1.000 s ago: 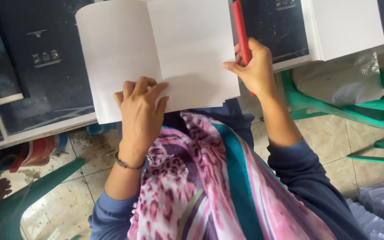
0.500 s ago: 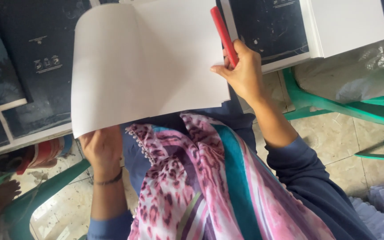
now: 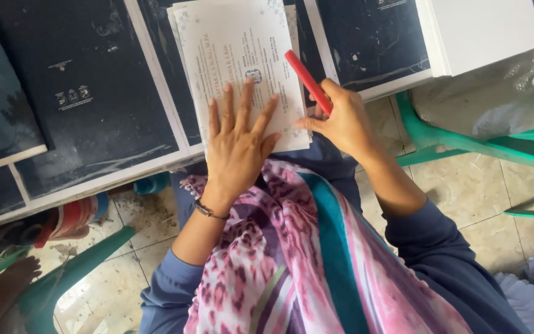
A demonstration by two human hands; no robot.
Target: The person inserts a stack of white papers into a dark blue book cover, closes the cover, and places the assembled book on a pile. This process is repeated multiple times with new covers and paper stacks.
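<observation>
A folded white card [image 3: 236,55] with pale printed text and a small emblem lies on the table's near edge, on a thin stack of like cards. My left hand [image 3: 237,145] lies flat on its lower half, fingers spread. My right hand [image 3: 340,120] sits at the card's right edge and grips a flat red stick [image 3: 307,80] that slants up to the left; its thumb touches the card's lower right corner.
Dark navy sheets with white borders [image 3: 88,93] cover the table to the left and right of the card. A stack of white paper [image 3: 483,31] stands at the top right. Green plastic chair legs [image 3: 465,145] and a clear plastic bag [image 3: 495,105] are on the right. A pink patterned scarf [image 3: 292,260] covers my lap.
The large blank sheet has been folded shut, so the printed face now shows. My left hand has come up from below the table edge and pressed flat on the card. The right hand stayed put.
</observation>
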